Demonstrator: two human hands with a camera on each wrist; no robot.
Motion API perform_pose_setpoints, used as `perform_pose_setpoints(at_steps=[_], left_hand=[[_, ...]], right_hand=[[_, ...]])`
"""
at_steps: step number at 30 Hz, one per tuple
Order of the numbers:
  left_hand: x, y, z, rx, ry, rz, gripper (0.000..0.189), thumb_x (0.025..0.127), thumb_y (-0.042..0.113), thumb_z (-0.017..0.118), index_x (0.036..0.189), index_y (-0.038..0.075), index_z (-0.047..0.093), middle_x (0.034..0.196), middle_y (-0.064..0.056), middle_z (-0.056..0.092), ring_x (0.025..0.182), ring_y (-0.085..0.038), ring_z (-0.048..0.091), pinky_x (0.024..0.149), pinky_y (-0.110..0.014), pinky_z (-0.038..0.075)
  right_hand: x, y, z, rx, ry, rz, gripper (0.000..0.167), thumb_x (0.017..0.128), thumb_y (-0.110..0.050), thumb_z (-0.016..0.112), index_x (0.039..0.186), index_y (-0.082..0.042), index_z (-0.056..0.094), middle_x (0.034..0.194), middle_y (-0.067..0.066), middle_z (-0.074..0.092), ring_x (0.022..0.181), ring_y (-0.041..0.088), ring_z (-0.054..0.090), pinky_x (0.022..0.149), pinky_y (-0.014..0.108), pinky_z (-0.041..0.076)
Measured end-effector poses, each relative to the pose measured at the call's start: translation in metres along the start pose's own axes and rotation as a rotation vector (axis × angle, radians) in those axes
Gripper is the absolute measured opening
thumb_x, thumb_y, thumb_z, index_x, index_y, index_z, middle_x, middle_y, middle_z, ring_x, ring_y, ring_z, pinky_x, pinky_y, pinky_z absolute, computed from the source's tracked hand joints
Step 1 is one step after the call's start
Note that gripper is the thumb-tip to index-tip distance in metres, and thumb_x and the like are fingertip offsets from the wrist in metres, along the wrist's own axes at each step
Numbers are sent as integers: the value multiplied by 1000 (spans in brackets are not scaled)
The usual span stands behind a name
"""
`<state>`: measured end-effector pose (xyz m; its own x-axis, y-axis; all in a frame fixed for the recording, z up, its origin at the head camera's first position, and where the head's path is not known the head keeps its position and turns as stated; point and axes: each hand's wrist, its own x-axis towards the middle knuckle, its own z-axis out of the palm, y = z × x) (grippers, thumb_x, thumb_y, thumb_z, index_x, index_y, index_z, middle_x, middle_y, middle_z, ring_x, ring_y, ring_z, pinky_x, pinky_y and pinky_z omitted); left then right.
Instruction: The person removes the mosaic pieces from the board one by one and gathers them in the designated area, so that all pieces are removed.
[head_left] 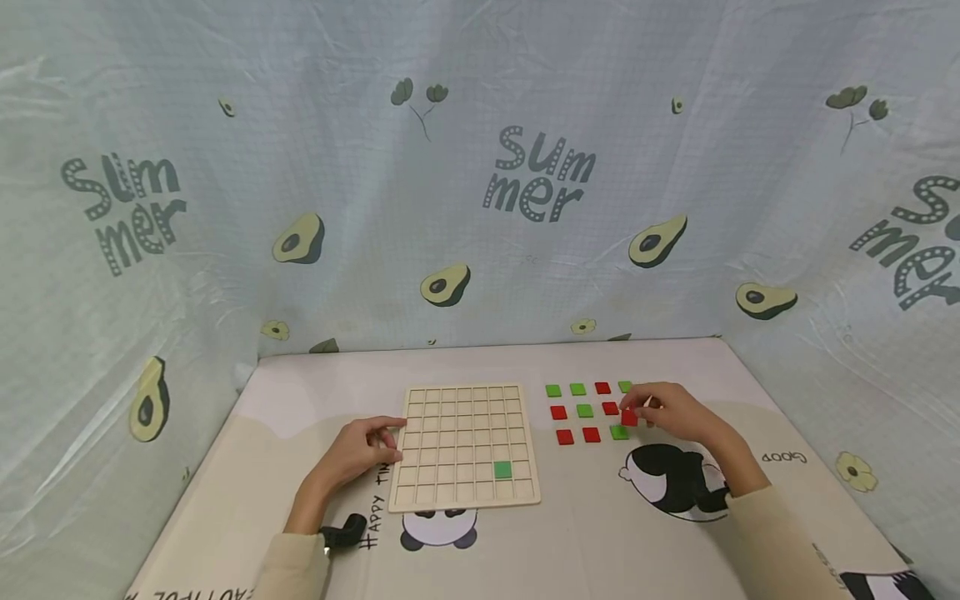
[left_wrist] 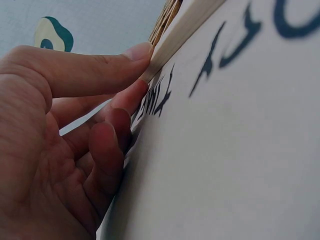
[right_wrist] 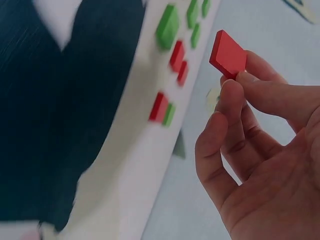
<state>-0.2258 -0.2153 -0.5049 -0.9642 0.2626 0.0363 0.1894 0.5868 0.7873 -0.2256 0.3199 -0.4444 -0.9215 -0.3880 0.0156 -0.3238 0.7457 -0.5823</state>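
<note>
A square wooden grid board (head_left: pixel 397 492) lies on the table, with one green tile (head_left: pixel 503 471) in a cell near its lower right. My left hand (head_left: pixel 356 450) is at the board's left edge, thumb and index fingertip apart along it. Seen from the left wrist, the thumb (left_wrist: pixel 137 52) rests against the board's pale wooden side (left_wrist: pixel 185 32), other fingers loosely bent. My right hand (head_left: pixel 671 410) pinches a red square tile (right_wrist: pixel 229 54) between thumb and fingers. It holds the tile raised and tilted, near the right end of the loose tiles.
Right of the board, several red tiles (head_left: pixel 565 437) and green tiles (head_left: pixel 553 390) lie in loose rows. Printed cloth (head_left: pixel 480 317) hangs behind and at both sides of the table. The table cover (head_left: pixel 585 542) bears printed lettering and cartoon figures.
</note>
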Motion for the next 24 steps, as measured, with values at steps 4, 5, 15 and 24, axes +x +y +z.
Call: perform_pose_setpoints(at_steps=[4, 5, 15, 24], left_hand=[[-2, 0, -1, 10, 4, -1, 51, 80, 10, 82, 129, 2, 70, 83, -1, 66, 66, -11, 48, 63, -24, 40], [-2, 0, -1, 11, 4, -1, 51, 80, 10, 82, 129, 2, 70, 83, -1, 65, 66, -11, 48, 63, -24, 39], [-2, -1, -2, 11, 0, -5, 52, 79, 9, 81, 129, 2, 70, 83, -1, 65, 66, -12, 48, 62, -24, 39], [0, 0, 0, 8, 0, 3, 51, 79, 9, 81, 129, 2, 70, 83, -1, 65, 65, -12, 49, 63, -24, 40]], right_hand=[[-6, 10, -5, -10, -10, 41, 25, 96, 2, 56, 111, -8, 73, 100, 7, 70, 76, 15, 58, 68, 26, 52], [-7, 12, -6, -12, -12, 50, 26, 96, 3, 55, 111, -8, 73, 100, 6, 70, 75, 15, 58, 68, 26, 51], [-11, 26, -4, 19, -38, 75, 27, 93, 6, 54, 107, -4, 74, 90, 7, 67, 70, 16, 56, 64, 27, 49], [-11, 33, 1, 24, -38, 104, 23, 93, 4, 58, 105, -6, 75, 92, 6, 67, 74, 18, 56, 65, 27, 50]])
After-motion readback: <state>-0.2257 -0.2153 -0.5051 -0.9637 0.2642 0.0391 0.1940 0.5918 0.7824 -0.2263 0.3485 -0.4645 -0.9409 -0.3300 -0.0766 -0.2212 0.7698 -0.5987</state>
